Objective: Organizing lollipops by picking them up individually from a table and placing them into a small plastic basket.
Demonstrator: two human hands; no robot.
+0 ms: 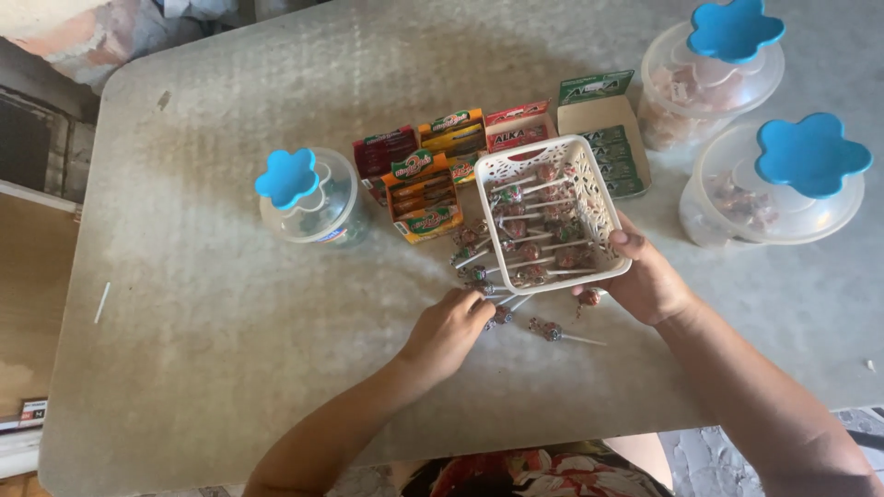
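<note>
Grey speckled tabletop (pixel 230 304) is filling most of the head view, with bare floor and wall edges showing at 9 and 10 o'clock. Your right hand (pixel 649 281) is gripping the near right corner of a white lattice basket (pixel 589 198), thumb over the rim, tilting it slightly; wrapped lollipops (pixel 539 225) are lying inside it. Your left hand (pixel 449 329) is curling closed, fingertips pinching at the loose lollipops on the table (pixel 479 274) just at the basket's 7 o'clock edge. One single lollipop (pixel 552 331) is lying apart at the basket's 6 o'clock, stick pointing toward 3. Small orange and red candy boxes (pixel 424 189) are sitting touching the basket at its 9 to 11 o'clock. Green packet box (pixel 608 138) is standing open at 1 o'clock. Small clear jar with blue flower lid (pixel 299 189) is sitting well off at 9 o'clock; two bigger clear jars with blue flower lids (pixel 783 184) are sitting at 2 to 3 o'clock, sweets inside.
</note>
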